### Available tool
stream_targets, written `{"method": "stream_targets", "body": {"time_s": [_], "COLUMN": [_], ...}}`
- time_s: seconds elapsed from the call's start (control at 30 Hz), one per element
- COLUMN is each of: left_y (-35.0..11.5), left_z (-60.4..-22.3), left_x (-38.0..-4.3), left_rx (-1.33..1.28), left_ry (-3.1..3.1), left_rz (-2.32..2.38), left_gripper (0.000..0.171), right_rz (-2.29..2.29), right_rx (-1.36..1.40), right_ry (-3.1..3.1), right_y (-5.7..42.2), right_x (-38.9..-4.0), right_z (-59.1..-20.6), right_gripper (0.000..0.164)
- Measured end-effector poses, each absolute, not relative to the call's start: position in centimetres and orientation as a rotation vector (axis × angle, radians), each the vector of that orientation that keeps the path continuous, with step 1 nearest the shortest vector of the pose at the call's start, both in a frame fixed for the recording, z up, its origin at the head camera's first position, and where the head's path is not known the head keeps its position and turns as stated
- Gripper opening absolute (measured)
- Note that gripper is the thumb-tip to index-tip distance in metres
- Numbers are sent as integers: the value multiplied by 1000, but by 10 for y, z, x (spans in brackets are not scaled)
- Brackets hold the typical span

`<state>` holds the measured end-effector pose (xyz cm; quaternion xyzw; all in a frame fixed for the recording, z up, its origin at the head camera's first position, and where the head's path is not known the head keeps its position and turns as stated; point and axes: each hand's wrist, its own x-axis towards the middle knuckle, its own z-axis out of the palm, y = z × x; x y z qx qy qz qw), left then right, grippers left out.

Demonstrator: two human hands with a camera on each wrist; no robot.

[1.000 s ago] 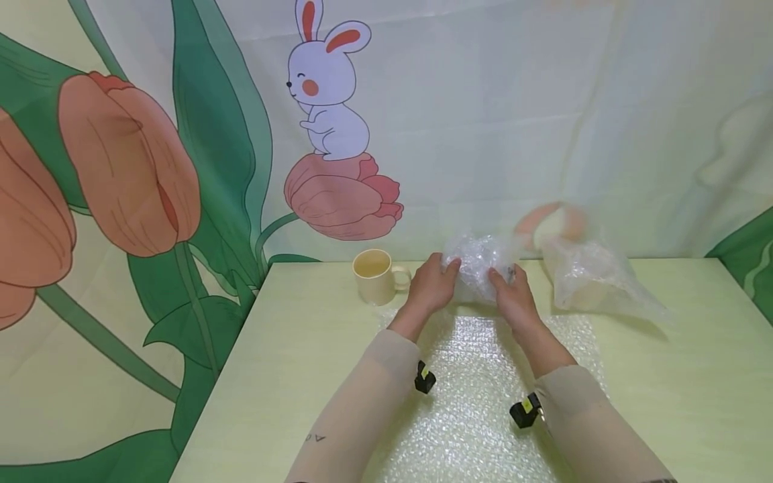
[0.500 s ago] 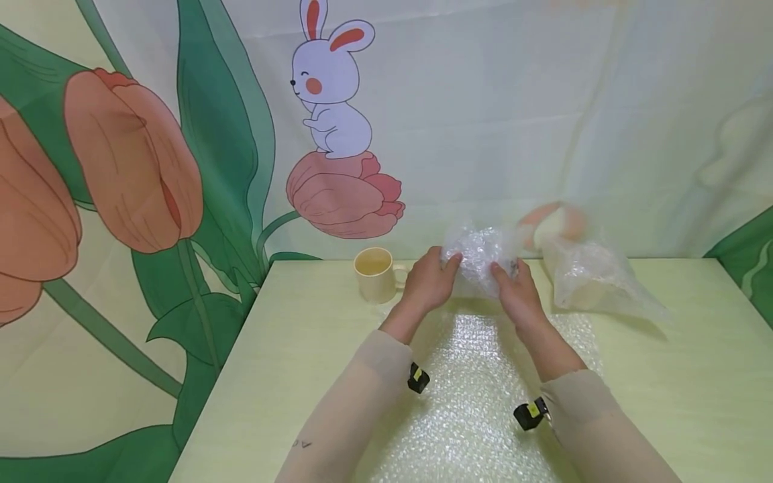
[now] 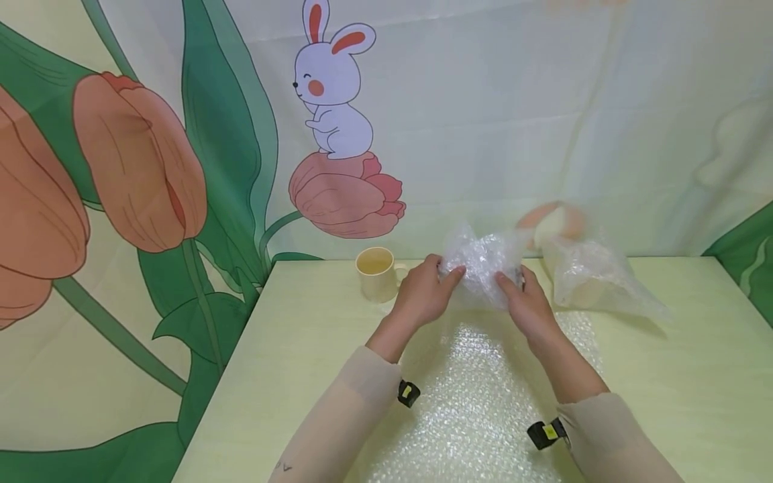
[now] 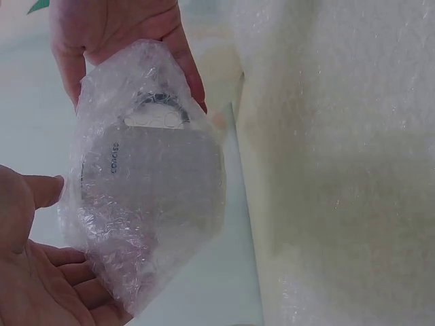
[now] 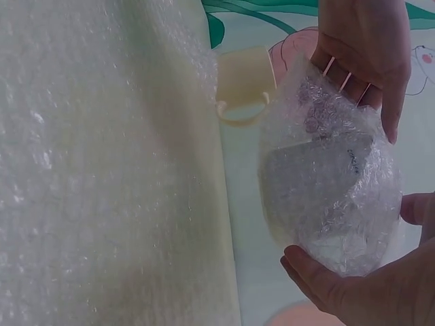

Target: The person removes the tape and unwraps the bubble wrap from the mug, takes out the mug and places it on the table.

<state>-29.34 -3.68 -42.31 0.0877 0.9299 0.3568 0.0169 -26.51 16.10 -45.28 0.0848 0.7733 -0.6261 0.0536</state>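
Both hands hold a grey mug [image 4: 170, 173] bundled in crinkled bubble wrap [image 3: 481, 265]. Dark lettering and a rounded handle show through the plastic in the left wrist view. At its left end, my left hand [image 3: 425, 292] grips the bundle, thumb on the near side and fingers behind. My right hand [image 3: 533, 302] grips the other end the same way. The bundle is held up near the table's far edge, over the end of a flat bubble wrap sheet [image 3: 471, 409].
Left of the hands stands a cream-yellow mug [image 3: 376, 276], its handle toward my left hand. Another bubble-wrapped bundle [image 3: 588, 275] lies at the back right, something pale inside it. A printed cloth [image 3: 483, 134] hangs behind the table [image 3: 284, 355].
Both hands keep their hold on the wrapped mug. It rose slightly and then came a little lower and nearer to me, while the forearms spread a bit wider apart.
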Motion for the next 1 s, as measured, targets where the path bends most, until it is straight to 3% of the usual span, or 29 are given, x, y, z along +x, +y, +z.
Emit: {"method": "stream_targets", "body": {"time_s": [1.0], "left_y": [-46], "left_z": [-430], "left_x": [-216], "left_rx": [470], "left_ry": [2907], "left_rz": [962], "left_gripper": [58], "right_rz": [-1781], "right_rx": [207], "right_ry": [2356], "right_y": [173], "right_x": [-180], "right_z": [-458], "right_gripper": [82]}}
